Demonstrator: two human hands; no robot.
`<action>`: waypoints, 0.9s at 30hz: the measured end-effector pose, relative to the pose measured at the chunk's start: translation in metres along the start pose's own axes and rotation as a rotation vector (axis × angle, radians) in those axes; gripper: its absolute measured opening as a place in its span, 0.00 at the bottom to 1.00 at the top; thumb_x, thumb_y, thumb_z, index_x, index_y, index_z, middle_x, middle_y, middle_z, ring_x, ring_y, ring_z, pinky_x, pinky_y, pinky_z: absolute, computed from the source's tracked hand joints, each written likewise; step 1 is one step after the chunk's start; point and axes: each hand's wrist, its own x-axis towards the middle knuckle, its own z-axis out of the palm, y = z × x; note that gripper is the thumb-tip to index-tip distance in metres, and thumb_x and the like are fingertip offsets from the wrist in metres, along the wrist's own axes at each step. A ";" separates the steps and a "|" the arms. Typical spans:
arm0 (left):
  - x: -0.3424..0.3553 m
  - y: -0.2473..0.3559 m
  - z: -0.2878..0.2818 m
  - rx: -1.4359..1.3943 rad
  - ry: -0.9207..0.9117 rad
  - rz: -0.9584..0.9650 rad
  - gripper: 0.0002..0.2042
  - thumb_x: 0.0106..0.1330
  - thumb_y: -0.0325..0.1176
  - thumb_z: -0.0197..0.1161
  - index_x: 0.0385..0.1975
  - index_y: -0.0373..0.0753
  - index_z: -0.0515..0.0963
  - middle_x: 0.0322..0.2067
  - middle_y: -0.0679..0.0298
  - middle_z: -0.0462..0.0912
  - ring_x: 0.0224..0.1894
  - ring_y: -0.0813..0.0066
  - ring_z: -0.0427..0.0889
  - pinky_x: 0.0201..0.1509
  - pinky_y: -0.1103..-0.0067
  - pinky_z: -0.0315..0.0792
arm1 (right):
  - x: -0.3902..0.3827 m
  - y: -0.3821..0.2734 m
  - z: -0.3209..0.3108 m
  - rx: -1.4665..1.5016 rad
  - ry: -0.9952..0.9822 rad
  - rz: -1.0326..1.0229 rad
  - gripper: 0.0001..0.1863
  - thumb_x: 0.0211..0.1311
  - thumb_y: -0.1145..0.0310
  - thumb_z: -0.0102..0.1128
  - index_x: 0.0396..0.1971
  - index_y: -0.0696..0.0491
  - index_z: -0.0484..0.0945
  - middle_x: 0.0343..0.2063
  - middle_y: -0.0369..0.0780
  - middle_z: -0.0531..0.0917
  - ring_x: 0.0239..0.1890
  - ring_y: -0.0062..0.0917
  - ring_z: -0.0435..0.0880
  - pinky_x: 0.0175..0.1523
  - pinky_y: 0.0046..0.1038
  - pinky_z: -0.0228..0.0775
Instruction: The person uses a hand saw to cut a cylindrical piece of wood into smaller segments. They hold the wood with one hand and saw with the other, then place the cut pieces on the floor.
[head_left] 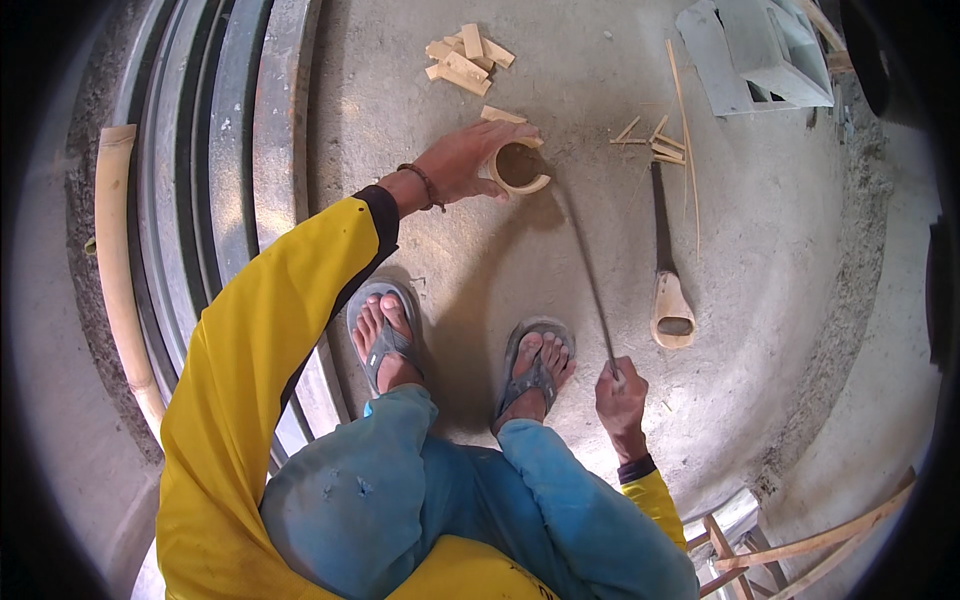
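Plainly, the relation that mattered ran between my two hands: the dark rod [589, 270] slanted from my right hand [621, 400] away from me and leftward, its far end by the right side of the bamboo ring [530, 188]. Whether it touched the ring or only overlapped it from above, I could not tell. My right fist was clenched round the near end, so nearly all its length stretched out beyond my knuckles. My left hand [460, 165] grasped the ring from its left, fingers round the far side and thumb on the near side, with the round opening facing up at me. The ring sat right at those fingertips, ahead of my feet and well apart from my right fist. To the right of the rod lay a handsaw [672, 310], roughly lengthwise to me, untouched.
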 end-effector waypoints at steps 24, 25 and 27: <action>0.005 0.035 0.004 -0.007 0.246 0.120 0.43 0.54 0.41 0.82 0.71 0.46 0.68 0.63 0.56 0.77 0.65 0.53 0.77 0.72 0.65 0.72 | 0.006 0.023 0.009 0.149 0.059 0.084 0.11 0.76 0.65 0.58 0.34 0.55 0.74 0.18 0.34 0.75 0.17 0.17 0.75 0.24 0.24 0.69; 0.008 0.036 0.003 0.029 0.233 0.137 0.43 0.54 0.40 0.82 0.71 0.46 0.68 0.64 0.56 0.77 0.65 0.53 0.77 0.72 0.64 0.72 | 0.004 0.030 0.010 0.145 0.063 0.093 0.11 0.77 0.64 0.58 0.34 0.55 0.74 0.17 0.34 0.75 0.17 0.17 0.75 0.24 0.23 0.69; 0.011 0.035 0.004 0.092 0.202 0.175 0.42 0.55 0.38 0.81 0.71 0.47 0.67 0.65 0.56 0.76 0.64 0.52 0.77 0.72 0.63 0.72 | -0.001 0.030 0.011 0.133 0.073 0.117 0.12 0.78 0.63 0.57 0.33 0.54 0.74 0.17 0.32 0.75 0.17 0.15 0.75 0.23 0.22 0.69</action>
